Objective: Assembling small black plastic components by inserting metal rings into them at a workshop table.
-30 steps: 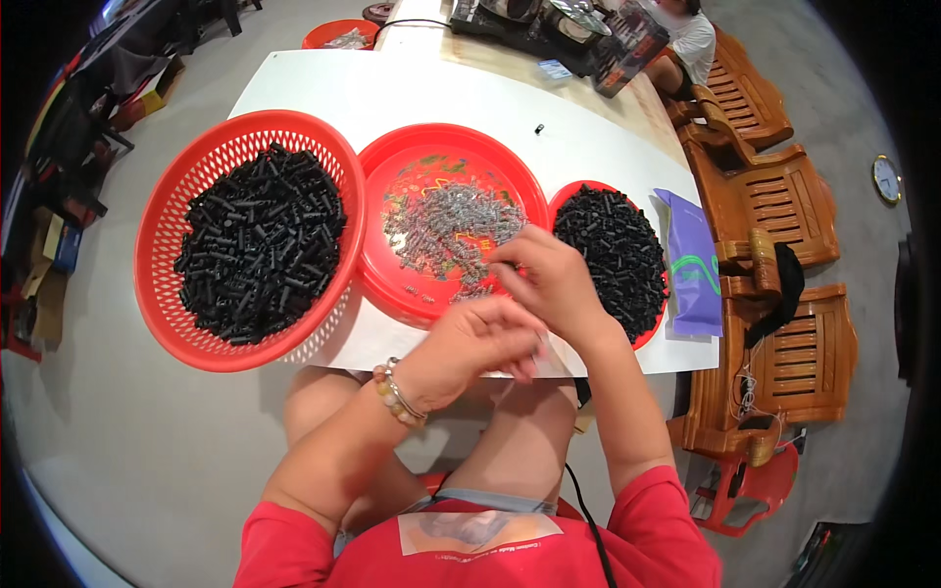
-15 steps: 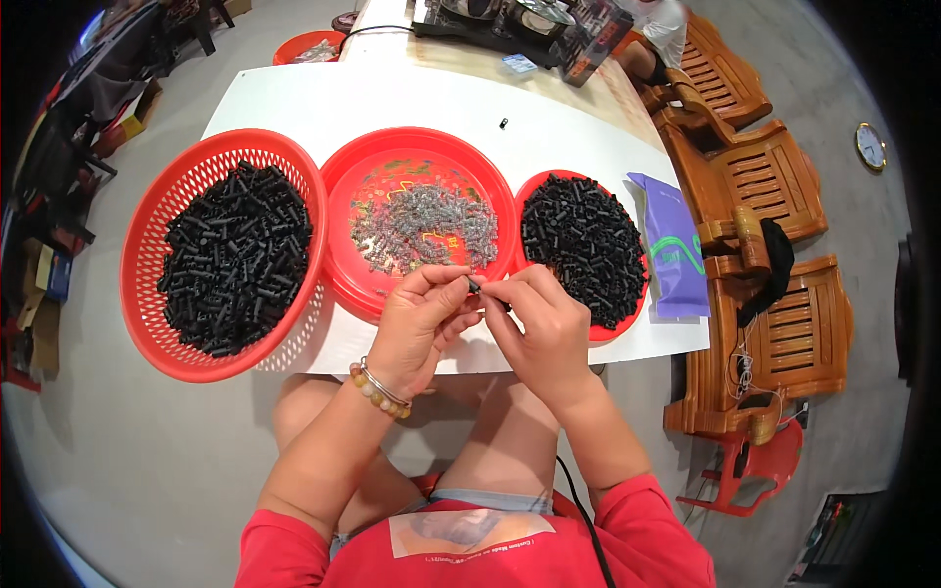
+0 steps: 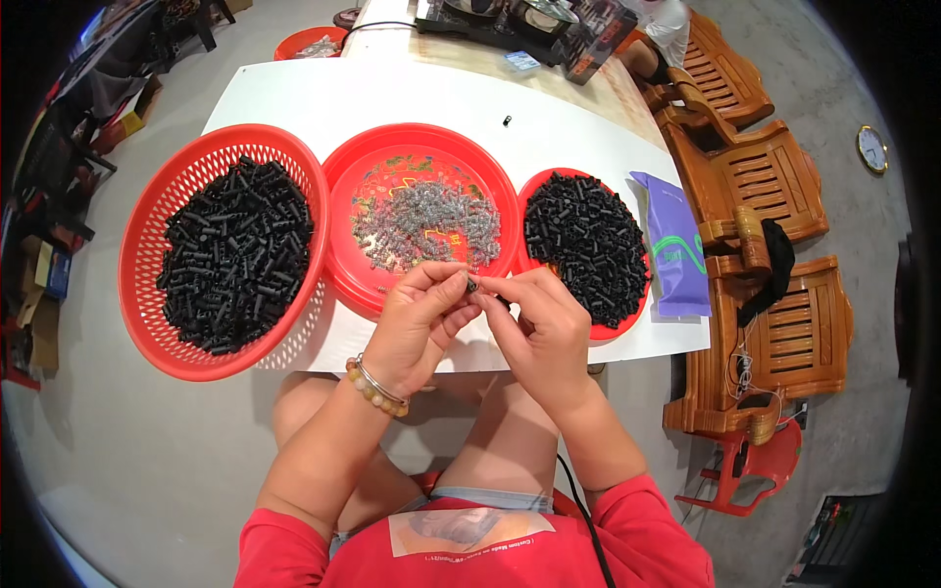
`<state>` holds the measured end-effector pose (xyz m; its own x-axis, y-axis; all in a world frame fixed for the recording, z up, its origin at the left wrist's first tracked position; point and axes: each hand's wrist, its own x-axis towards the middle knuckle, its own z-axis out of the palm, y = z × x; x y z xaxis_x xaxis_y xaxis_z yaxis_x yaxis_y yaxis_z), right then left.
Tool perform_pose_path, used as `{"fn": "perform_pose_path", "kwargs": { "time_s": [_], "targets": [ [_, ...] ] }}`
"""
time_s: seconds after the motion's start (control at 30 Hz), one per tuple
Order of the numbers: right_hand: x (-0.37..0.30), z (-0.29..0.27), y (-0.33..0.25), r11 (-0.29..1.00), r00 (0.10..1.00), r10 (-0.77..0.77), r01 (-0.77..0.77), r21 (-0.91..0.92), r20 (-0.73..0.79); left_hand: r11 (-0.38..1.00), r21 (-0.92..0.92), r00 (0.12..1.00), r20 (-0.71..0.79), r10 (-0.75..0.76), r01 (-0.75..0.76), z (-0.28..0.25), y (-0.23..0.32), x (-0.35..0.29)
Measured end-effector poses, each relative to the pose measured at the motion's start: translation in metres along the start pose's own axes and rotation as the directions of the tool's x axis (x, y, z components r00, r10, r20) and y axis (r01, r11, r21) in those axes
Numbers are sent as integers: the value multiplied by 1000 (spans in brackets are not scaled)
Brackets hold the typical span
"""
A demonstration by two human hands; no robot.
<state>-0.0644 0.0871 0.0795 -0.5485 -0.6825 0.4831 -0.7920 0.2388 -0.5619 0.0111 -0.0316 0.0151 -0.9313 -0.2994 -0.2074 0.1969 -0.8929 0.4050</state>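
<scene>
Seated at a white table (image 3: 412, 93), a person in a red shirt pinches one small black part (image 3: 473, 286) between both hands, just short of the middle tray (image 3: 345, 265). The left hand (image 3: 417, 328), a bead bracelet (image 3: 375, 387) at its wrist, and the right hand (image 3: 544, 333) each grip an end of the part with their fingertips. A second ago the right hand was out over the trays and the two hands stood apart; now they have drawn back together over the table's near edge, which suggests a fresh piece has been fetched and fitting is under way. The middle tray holds grey pieces (image 3: 426, 220). Left of it sits a basket (image 3: 147, 323) heaped with black parts (image 3: 235, 255); right of it, a smaller dish of black parts (image 3: 583, 240) and a purple bag (image 3: 676, 245).
</scene>
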Motion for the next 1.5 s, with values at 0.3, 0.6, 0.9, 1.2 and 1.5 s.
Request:
{"fn": "perform_pose_path", "kwargs": {
  "time_s": [0.3, 0.6, 0.9, 1.2, 1.5],
  "targets": [
    [-10, 9, 4, 1000, 999, 7, -7, 3, -52, 997, -74, 998, 63, -10, 15, -4, -5, 3],
    [-15, 1, 4, 984, 988, 42, -14, 177, -150, 983, -163, 990, 131, -59, 81, -1, 3, 1],
    [-15, 3, 3, 820, 994, 109, -74, 568, -29, 977, -171, 986, 128, -105, 126, 4, -1, 0],
    [-20, 17, 3, 656, 971, 236, -182, 732, 29, 982, -161, 983, 173, -65, 94, 2, -2, 0],
    [-17, 10, 8, 906, 993, 84, -43, 420, -79, 979, -178, 981, 179, -71, 103, 1, -2, 0]
  ]
}}
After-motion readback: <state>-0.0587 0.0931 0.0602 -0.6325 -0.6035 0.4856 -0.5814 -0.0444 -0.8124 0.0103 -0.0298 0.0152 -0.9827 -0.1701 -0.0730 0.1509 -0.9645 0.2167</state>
